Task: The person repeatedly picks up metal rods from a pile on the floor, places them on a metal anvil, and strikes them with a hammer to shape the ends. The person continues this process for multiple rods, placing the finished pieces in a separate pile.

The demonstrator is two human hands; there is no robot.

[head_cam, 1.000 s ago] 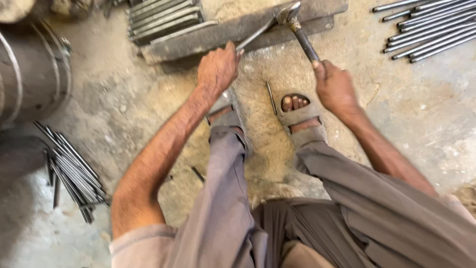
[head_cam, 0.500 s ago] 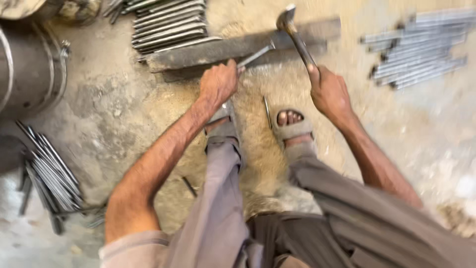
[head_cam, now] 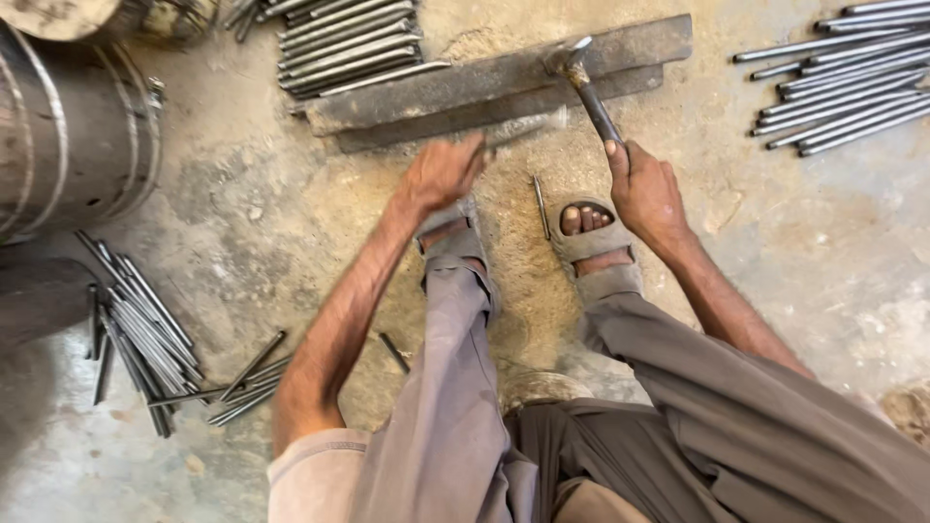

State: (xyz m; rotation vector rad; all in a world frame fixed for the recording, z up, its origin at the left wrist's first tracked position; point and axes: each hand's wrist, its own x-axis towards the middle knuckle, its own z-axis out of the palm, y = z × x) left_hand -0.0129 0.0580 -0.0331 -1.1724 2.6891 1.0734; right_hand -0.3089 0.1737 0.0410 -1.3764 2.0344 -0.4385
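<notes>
Metalworking workshop, dusty concrete floor [head_cam: 291,213], steel rod piles [head_cam: 843,73] (loosely stacked), iron beam [head_cam: 465,92]

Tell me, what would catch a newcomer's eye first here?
Probably the hammer in the right hand, its head resting on the long steel bar on the sandy floor. The left hand holds a thin rod, blurred, against that bar. Heaps of similar rods lie top right.

Rod [head_cam: 528,126] in left hand [head_cam: 441,174] motion-blurred.
</notes>
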